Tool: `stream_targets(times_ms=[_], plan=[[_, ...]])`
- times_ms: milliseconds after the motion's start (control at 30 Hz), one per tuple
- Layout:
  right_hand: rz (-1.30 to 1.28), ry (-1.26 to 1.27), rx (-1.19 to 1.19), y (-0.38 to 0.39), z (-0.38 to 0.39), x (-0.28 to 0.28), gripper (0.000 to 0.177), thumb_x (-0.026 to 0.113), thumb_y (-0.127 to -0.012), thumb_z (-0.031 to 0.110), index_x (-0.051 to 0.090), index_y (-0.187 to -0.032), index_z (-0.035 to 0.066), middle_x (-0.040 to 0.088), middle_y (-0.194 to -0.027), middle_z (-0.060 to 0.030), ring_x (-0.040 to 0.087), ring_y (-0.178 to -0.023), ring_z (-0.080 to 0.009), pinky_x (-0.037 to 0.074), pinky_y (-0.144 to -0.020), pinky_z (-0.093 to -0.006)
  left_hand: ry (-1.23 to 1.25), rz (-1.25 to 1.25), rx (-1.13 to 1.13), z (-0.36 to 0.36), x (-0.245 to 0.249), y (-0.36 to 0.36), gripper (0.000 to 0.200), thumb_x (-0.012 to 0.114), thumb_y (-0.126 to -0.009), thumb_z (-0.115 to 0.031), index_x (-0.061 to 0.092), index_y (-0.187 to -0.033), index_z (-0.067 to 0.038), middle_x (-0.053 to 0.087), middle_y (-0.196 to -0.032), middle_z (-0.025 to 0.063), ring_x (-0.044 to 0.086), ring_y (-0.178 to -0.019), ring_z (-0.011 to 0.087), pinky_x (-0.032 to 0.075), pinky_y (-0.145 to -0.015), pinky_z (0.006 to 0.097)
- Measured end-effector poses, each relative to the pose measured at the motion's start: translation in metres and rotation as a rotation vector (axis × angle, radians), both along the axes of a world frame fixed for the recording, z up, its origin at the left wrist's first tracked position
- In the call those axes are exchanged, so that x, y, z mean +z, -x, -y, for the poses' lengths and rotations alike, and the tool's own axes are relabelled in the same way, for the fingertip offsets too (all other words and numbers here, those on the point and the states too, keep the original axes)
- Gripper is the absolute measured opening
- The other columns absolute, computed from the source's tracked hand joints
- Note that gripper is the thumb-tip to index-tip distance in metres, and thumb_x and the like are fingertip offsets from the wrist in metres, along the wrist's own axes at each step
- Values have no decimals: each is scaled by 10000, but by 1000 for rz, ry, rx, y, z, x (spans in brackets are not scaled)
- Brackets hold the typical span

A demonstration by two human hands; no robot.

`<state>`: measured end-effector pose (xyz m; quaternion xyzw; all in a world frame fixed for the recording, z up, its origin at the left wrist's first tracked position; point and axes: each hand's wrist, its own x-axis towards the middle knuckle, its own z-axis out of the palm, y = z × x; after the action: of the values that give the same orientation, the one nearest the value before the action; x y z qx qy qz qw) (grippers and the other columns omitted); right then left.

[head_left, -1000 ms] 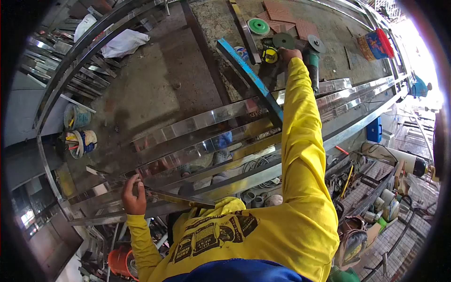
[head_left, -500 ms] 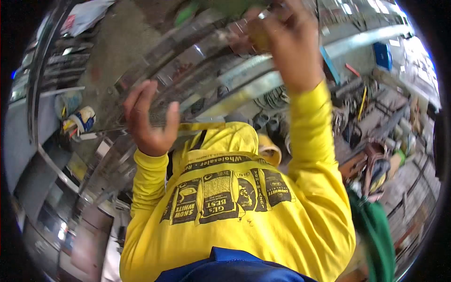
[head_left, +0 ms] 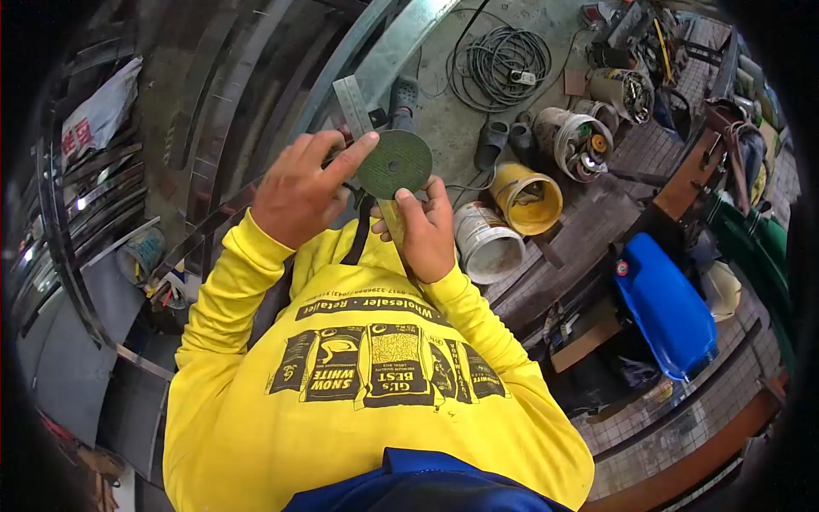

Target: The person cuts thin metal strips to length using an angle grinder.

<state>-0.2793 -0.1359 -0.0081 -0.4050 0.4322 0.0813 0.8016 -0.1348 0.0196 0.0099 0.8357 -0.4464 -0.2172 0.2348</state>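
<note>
Right grip (head_left: 424, 230): drawn in from full reach a second ago, thumb and fingers now clamped on the lower edge of a dark green disc (head_left: 403, 176).
Left grip (head_left: 309, 183): index fingertip at the disc's upper rim; I cannot tell whether it pinches.
Disc hole: centred, between my hands.
Silvery strip (head_left: 351, 102): just beyond my left fingers.
Buckets: yellow bucket (head_left: 510, 177) beside white bucket (head_left: 474, 224), to my right.
Cable (head_left: 486, 101): coiled on the floor (head_left: 431, 55), farther out.

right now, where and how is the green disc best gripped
Probably pinch the green disc by its upper-right rim, coming from the picture's upper right: it looks flat, and that edge is clear of the left hand and right hand.
</note>
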Motion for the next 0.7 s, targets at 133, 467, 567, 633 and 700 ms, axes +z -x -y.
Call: stream_targets(times_ms=[133,467,567,633,700], plan=[[13,-41,-6,6,4,-14,230,472,-1030,131,445,-1231,22,703,-938,-173,679,-670,-188,517,-584,-278,-14,216,-62,3,-18,-14,905,909,-580,-121,616,-1426,-253,532,-1320,113,491,-1234,348,424,-1031,502],[35,-62,17,2,30,-39,322,450,-1010,128,464,-1310,10,710,-1069,-193,716,-750,-228,558,-647,-296,142,91,32,4,-59,-17,871,901,-567,-165,648,-1398,-230,622,-1170,112,618,-1009,320,559,-834,415],[12,-105,-24,-1,33,-40,295,462,-1004,111,469,-1280,6,702,-1074,-158,708,-725,-204,548,-627,-292,112,106,39,4,-60,-18,872,903,-561,-173,653,-1393,-241,634,-1156,109,626,-981,315,566,-806,409],[11,-110,-16,-1,34,-43,299,464,-1002,110,473,-1281,4,697,-1090,-157,709,-728,-206,552,-629,-294,127,135,47,5,-62,-18,858,906,-580,-200,650,-1395,-289,627,-1136,80,607,-933,283,571,-761,382],[-1,-88,-30,-1,35,-43,335,472,-990,124,486,-1302,3,702,-1100,-174,725,-787,-237,577,-666,-305,138,153,49,6,-64,-18,855,908,-592,-218,645,-1400,-317,622,-1123,61,595,-901,262,572,-732,365]])
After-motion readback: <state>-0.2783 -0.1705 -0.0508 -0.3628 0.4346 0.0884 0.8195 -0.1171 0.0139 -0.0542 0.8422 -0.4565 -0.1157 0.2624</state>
